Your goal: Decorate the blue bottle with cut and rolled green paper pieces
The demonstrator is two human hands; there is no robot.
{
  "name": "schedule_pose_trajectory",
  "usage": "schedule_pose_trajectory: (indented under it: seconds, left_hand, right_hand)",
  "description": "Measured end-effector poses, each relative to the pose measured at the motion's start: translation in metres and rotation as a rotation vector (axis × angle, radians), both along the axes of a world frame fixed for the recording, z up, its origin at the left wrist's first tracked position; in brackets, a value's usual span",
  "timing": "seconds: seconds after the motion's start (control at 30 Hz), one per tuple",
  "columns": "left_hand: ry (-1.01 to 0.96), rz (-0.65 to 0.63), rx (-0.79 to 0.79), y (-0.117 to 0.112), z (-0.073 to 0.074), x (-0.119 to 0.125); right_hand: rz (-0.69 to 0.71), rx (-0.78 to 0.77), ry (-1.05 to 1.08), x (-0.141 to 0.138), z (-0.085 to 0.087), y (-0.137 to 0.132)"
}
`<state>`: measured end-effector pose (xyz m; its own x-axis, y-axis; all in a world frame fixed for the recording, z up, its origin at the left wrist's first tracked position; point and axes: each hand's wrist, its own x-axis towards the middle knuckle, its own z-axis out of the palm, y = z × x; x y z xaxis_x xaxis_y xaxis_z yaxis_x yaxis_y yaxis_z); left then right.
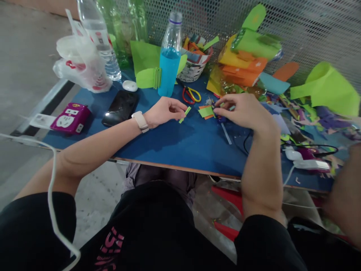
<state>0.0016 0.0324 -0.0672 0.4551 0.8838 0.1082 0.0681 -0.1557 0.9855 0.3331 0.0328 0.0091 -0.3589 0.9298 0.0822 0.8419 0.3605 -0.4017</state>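
Note:
My left hand [166, 113] is above the blue table, its thumb and fingertips pinching a small folded green paper strip [185, 114]. A cream band circles that wrist. My right hand [237, 109] is curled, thumb and finger close together beside a small stack of green and orange paper pieces [206, 111]. What its fingertips grip, if anything, is hidden. Just under it shows a dark blue object [221, 119] with a translucent stick [226, 133] pointing toward me. Scissors [191, 95] with red and yellow handles lie behind, between my hands.
A bottle of blue liquid [170, 62] stands behind my left hand, near a paper-filled basket [194, 64]. Leftward are a black phone [120, 108], a purple power adapter [71, 118] and a water bottle [101, 41]. Paper scraps [310, 116] cover the right side. Another person's arm [345, 195] shows there.

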Motion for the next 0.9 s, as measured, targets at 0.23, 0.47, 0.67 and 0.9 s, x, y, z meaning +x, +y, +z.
schedule_pose_trajectory:
  seconds: [0.23,0.47,0.67,0.9]
  left_hand:
    - [-0.012,0.081,0.011,-0.004,-0.002,0.004]
    - [-0.03,0.071,-0.008,-0.01,-0.006,0.01]
    - [0.0,0.086,0.018,-0.008,-0.007,0.01]
    - [-0.113,0.097,-0.026,-0.004,-0.009,0.009]
  right_hand:
    - [-0.026,-0.009,-0.414,0.071,-0.04,0.029]
    - [-0.094,0.024,-0.471,0.06,-0.059,0.038]
    - [-0.062,-0.015,-0.39,0.064,-0.035,0.017]
    - [-0.142,0.078,-0.148,0.046,-0.014,0.002]
